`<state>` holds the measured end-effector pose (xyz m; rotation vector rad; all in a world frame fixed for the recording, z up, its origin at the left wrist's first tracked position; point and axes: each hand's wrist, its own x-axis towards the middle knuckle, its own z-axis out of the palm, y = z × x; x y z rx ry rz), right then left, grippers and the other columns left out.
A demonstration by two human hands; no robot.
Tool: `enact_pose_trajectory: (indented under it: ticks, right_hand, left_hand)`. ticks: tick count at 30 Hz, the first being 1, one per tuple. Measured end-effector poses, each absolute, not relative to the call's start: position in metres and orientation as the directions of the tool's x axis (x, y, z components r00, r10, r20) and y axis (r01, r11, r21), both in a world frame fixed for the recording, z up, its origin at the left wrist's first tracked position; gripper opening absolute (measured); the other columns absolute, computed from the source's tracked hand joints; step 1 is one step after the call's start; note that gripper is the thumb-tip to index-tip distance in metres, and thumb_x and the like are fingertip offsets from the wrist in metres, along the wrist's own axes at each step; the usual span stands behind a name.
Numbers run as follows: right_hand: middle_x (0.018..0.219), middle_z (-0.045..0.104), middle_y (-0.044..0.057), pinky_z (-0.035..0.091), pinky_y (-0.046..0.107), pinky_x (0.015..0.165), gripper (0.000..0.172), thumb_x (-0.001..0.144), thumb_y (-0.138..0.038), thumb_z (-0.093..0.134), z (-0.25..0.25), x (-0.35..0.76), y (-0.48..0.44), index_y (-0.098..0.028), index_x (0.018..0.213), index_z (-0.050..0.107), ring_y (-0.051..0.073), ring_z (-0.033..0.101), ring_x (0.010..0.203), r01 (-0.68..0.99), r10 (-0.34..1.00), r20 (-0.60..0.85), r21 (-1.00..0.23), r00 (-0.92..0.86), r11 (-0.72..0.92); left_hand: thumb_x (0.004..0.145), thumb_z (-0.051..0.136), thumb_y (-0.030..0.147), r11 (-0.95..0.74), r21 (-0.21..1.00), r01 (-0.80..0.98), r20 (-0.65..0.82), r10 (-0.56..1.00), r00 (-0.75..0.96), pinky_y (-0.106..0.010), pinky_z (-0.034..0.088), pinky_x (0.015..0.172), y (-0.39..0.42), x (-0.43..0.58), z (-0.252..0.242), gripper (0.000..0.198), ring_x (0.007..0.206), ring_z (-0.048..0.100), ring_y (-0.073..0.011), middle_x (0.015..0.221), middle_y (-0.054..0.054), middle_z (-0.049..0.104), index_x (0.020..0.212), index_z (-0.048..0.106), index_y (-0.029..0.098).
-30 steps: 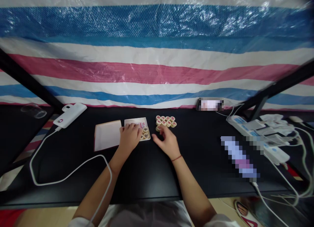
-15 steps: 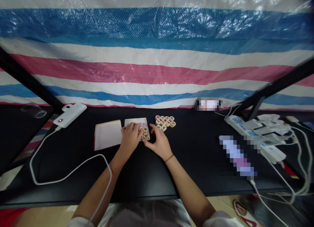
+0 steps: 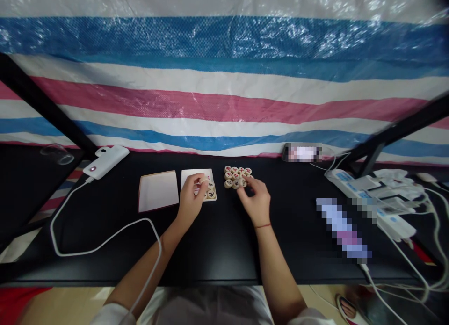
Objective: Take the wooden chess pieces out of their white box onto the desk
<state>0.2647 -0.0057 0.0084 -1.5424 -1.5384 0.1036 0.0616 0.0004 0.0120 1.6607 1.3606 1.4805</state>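
Note:
A small white box lies on the black table and holds several round wooden chess pieces. My left hand rests over the box, fingers curled and pinching one piece at its top. Beside the box on the left lies its white lid. To the right, a cluster of loose wooden chess pieces sits on the table. My right hand reaches the cluster's right side, fingertips pinched on a piece there.
A white power bank with a cable lies at the left; the cable loops over my left forearm. White power strips and plugs crowd the right. A striped plastic sheet backs the table. A clear glass stands far left.
My right hand went left to the box, then back right to the loose cluster. My left hand lifted slightly, now pinching a piece over the box.

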Motion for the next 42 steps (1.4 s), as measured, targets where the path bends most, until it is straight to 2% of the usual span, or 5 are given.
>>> enact_pose_trajectory:
  ticks: [6,13,21,28,42]
  right_hand:
    - [0.082,0.068,0.006,0.047,0.035,0.070,0.030,0.075,-0.041,0.056,-0.018,0.299,-0.001,-0.018,0.091,0.066,0.021,0.058,0.070,0.783,0.925,0.295,-0.622,0.239,-0.005]
    - [0.078,0.062,0.006,0.047,0.034,0.072,0.031,0.082,-0.045,0.056,0.000,0.275,-0.006,-0.018,0.093,0.064,0.020,0.057,0.071,0.746,0.884,0.404,-0.658,0.236,0.102]
    - [0.081,0.065,0.002,0.049,0.027,0.067,0.022,0.081,-0.037,0.063,0.017,0.225,-0.021,-0.020,0.095,0.063,0.015,0.059,0.070,0.486,0.906,0.419,-0.782,-0.054,0.390]
    - [0.086,0.068,0.006,0.048,0.031,0.069,0.031,0.077,-0.045,0.062,0.001,0.274,-0.007,-0.019,0.095,0.061,0.019,0.062,0.074,0.626,0.866,0.319,-0.779,0.384,0.009]
    - [0.089,0.070,0.007,0.047,0.036,0.078,0.025,0.075,-0.039,0.059,-0.022,0.297,0.000,-0.020,0.092,0.062,0.023,0.060,0.080,0.789,0.929,0.315,-0.613,0.196,0.041]
  left_hand:
    - [0.088,0.057,0.029,-0.329,0.887,0.324,0.406,0.890,-0.207,-0.028,0.058,0.081,0.006,0.056,0.004,0.018,0.104,0.060,-0.0161,0.114,-0.007,0.053,0.105,0.060,0.023]
    - [0.088,0.057,0.023,-0.416,0.793,0.444,0.459,0.888,0.013,-0.029,0.057,0.080,-0.001,0.064,0.008,0.025,0.093,0.063,-0.0152,0.106,-0.006,0.059,0.112,0.057,0.023]
    - [0.089,0.054,0.016,-0.594,0.573,0.564,0.540,0.792,0.285,-0.034,0.053,0.086,-0.013,0.075,0.007,0.020,0.095,0.063,-0.0187,0.098,-0.005,0.065,0.107,0.058,0.022]
    - [0.091,0.054,0.025,-0.581,0.523,0.624,0.565,0.784,0.257,-0.038,0.051,0.092,-0.009,0.068,0.011,0.029,0.100,0.063,-0.0210,0.107,-0.008,0.067,0.119,0.054,0.022]
    - [0.089,0.052,0.018,-0.572,0.529,0.627,0.581,0.782,0.223,-0.034,0.053,0.088,-0.005,0.061,0.014,0.024,0.097,0.065,-0.0190,0.102,-0.006,0.068,0.112,0.058,0.022]
